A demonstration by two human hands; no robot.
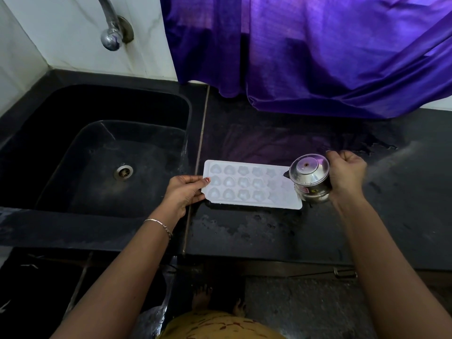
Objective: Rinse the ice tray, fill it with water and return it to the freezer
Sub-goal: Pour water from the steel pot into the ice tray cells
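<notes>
Now ice tray [247,187] on counter [244,231]: left hand [183,192] pinches its left end, right hand [347,174] grips steel pot [309,177] over other end

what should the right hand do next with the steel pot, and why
Probably ease the tipped steel pot leftward along the ice tray. The right hand holds it over the tray's right end, whose cups look smoother, likely filled; the left hand steadies the other end.
</notes>
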